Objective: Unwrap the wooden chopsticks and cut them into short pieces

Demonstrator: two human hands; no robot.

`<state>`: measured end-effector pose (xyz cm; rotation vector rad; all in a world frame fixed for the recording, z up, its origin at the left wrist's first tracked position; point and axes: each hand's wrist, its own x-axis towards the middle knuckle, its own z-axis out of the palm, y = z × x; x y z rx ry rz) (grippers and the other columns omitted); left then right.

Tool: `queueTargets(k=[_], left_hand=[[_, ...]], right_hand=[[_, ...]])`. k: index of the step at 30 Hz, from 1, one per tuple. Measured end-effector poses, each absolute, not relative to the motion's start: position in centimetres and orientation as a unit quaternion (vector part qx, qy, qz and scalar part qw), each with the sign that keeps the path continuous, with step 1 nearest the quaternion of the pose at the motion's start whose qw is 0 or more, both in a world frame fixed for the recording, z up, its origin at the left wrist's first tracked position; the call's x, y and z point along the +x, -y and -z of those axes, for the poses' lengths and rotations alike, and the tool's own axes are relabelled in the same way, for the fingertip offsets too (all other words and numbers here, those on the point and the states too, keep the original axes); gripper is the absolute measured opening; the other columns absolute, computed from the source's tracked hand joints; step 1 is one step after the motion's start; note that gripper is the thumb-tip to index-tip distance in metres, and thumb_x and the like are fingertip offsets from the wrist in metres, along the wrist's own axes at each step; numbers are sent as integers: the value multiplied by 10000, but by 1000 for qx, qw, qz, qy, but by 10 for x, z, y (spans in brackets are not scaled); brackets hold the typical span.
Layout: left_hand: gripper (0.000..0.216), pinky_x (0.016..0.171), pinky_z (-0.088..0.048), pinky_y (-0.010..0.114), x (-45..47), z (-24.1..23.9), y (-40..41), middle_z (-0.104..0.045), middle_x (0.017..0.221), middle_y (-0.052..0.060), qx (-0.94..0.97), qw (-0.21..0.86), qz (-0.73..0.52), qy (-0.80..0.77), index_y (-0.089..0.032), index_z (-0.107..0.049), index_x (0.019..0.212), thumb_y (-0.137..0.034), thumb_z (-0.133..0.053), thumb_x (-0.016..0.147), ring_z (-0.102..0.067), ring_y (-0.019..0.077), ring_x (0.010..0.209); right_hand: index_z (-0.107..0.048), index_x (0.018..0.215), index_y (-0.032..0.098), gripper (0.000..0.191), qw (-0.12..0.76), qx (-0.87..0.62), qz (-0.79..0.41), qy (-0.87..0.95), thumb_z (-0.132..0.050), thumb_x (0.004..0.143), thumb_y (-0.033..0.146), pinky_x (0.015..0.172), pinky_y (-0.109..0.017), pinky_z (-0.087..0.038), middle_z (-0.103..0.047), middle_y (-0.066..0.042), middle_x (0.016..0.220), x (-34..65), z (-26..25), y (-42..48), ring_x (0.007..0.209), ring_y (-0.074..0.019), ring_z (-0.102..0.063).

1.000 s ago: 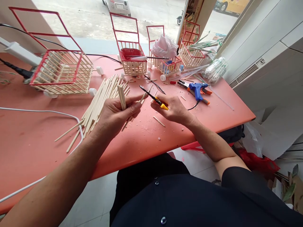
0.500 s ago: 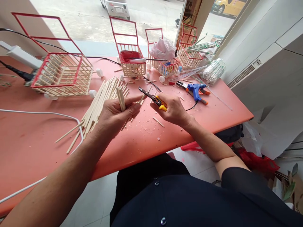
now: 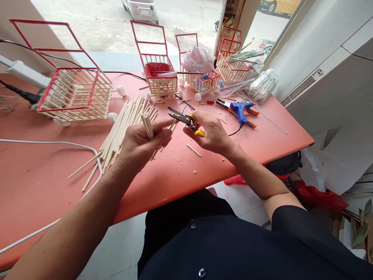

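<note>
My left hand (image 3: 142,143) is closed around a small bundle of short wooden sticks (image 3: 147,124) that stand up out of the fist. My right hand (image 3: 211,134) grips a pair of cutters with yellow handles (image 3: 186,119); their black jaws point left toward the sticks and look slightly apart. Both hands hover above the pink table (image 3: 180,163), a short gap between them. A long pile of loose wooden sticks (image 3: 122,126) lies on the table just behind my left hand.
Several small stick-and-red-wire carts stand along the back: a large one (image 3: 72,93) at left, others (image 3: 159,76) in the middle. A blue glue gun (image 3: 241,111) lies to the right. A white cable (image 3: 58,146) loops at left. Wood chips dot the table.
The cutters have tilted up and swung left, closer to the stick bundle. My left hand holds the sticks in nearly the same place.
</note>
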<state>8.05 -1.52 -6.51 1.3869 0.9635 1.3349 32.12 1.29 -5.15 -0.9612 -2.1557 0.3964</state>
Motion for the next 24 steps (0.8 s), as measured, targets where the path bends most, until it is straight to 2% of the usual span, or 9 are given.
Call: queueTargets(k=[8, 18, 24], left_hand=[[298, 528, -459, 247, 82, 65, 15, -648, 588, -25, 599, 401, -566, -400, -242, -943, 1111, -253, -911, 814, -546, 105, 530], [305, 510, -451, 244, 82, 69, 16, -639, 586, -31, 587, 413, -565, -408, -221, -937, 1117, -289, -926, 820, -539, 102, 512], [288, 520, -469, 238, 85, 66, 17, -644, 586, -28, 584, 427, -565, -397, -231, -943, 1095, -264, -915, 810, -549, 98, 524]], right_hand=[[-579, 1099, 216, 346, 359, -402, -57, 840, -567, 1104, 561, 888, -392, -476, -671, -99, 1025, 322, 52, -8, 926, -261, -608], [-548, 983, 222, 287, 339, -411, -92, 841, -617, 1054, 491, 781, -340, -411, -623, -54, 912, 324, 47, -6, 814, -214, -564], [-469, 871, 236, 327, 337, -437, -127, 824, -623, 1014, 487, 721, -322, -349, -564, -22, 823, 321, 45, -1, 727, -168, -461]])
